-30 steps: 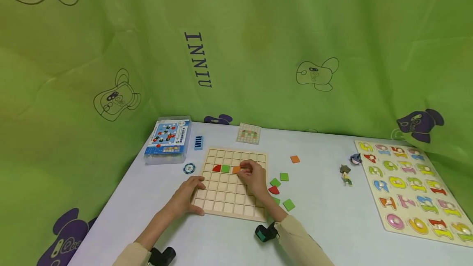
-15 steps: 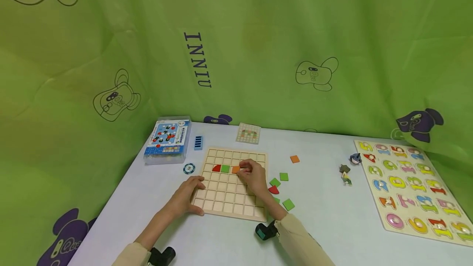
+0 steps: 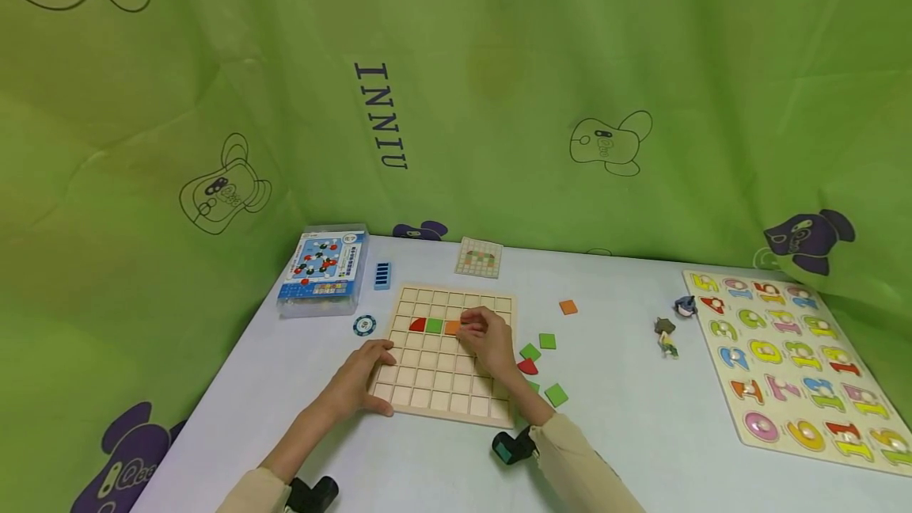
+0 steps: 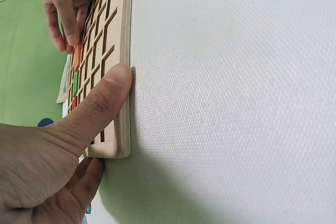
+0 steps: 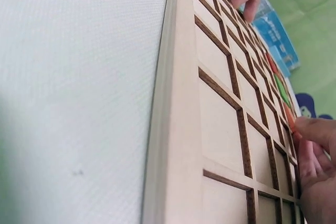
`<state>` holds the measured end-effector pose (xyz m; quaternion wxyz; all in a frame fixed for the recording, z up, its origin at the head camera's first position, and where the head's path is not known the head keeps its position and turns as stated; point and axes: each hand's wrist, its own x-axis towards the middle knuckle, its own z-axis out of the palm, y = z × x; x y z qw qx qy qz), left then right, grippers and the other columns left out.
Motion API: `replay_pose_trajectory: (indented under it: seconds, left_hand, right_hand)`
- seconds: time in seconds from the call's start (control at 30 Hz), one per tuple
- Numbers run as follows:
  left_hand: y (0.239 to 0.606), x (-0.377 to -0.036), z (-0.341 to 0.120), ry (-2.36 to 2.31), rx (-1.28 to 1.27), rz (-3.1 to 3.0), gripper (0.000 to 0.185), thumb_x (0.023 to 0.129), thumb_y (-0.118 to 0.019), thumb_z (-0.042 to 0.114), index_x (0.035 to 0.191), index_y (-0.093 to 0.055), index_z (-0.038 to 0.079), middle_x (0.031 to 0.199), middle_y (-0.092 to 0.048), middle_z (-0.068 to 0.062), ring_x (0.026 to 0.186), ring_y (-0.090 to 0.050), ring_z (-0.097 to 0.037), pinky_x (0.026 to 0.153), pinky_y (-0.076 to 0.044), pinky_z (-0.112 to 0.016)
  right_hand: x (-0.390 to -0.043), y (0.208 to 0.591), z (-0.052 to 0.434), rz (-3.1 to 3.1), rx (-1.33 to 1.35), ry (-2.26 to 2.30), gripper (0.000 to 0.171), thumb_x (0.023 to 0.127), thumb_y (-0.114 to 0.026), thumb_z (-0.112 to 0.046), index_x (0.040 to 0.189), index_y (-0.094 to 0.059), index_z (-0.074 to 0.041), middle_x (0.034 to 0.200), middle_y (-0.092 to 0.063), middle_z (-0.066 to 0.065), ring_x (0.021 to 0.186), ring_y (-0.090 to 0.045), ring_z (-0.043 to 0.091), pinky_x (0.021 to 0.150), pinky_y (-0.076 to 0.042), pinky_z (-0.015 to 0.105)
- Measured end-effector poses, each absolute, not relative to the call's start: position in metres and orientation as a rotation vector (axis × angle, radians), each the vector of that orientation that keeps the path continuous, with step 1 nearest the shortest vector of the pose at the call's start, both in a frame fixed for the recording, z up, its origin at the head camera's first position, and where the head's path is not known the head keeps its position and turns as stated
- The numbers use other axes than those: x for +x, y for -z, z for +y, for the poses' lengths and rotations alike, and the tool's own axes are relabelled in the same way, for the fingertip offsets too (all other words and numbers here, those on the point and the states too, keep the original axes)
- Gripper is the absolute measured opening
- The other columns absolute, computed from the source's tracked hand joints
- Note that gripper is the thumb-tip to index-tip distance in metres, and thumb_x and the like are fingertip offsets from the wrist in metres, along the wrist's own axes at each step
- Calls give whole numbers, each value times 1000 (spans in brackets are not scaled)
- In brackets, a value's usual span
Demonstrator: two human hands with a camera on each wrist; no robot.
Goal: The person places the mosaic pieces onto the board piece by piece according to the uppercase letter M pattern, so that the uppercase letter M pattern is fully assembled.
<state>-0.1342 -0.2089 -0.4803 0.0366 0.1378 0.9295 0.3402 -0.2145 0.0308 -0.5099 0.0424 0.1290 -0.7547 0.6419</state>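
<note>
A wooden grid board [image 3: 435, 382] lies on the pale table. In its third row sit a red piece [image 3: 417, 324], a green tile [image 3: 434, 325] and an orange tile [image 3: 452, 327]. My right hand [image 3: 483, 336] is over the board, its fingertips on the orange tile [image 4: 77, 56] and pinching its edge. My left hand [image 3: 359, 374] rests at the board's near left corner with the thumb [image 4: 100, 103] pressed against the board's edge [image 4: 125, 77]. In the right wrist view the board [image 5: 220, 119] runs away with the coloured tiles [image 5: 281, 87] in line.
Loose green tiles [image 3: 547, 340], a red piece [image 3: 528, 367] and an orange tile [image 3: 568, 307] lie right of the board. A blue box [image 3: 322, 267], a pattern card [image 3: 479, 256], a round chip [image 3: 364, 325], small figures [image 3: 666, 336] and a number puzzle [image 3: 791, 362] also sit on the table.
The orange tile has shifted slightly left under my right fingers. The left hand has not moved.
</note>
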Motion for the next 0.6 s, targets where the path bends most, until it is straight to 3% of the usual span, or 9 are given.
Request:
replay_pose_trajectory:
  seconds: [0.23, 0.43, 0.6]
  left_hand:
    - [480, -134, -208, -1049, 409, 2853, 62, 52, -92, 13, 103, -58, 3, 136, -47, -19, 126, -42, -41, 104, -36, -53]
    - [479, -133, -208, -1051, 418, 2852, 62, 52, -92, 12, 102, -57, 3, 135, -47, -19, 126, -41, -42, 104, -36, -54]
    - [479, -133, -208, -1047, 426, 2853, 62, 52, -92, 12, 102, -57, 3, 135, -47, -20, 125, -42, -42, 104, -36, -54]
  right_hand:
    - [-212, 506, 30, -2282, 427, -1972, 24, 76, -69, 17, 99, -60, 15, 93, -64, 29, 84, -66, 40, 73, -57, 27]
    - [-199, 480, 31, -2269, 444, -2037, 24, 78, -65, 20, 101, -57, 21, 96, -60, 38, 89, -62, 50, 76, -56, 35]
    - [-204, 487, 31, -2281, 459, -2017, 25, 78, -66, 18, 102, -58, 19, 97, -62, 35, 89, -63, 47, 76, -57, 33]
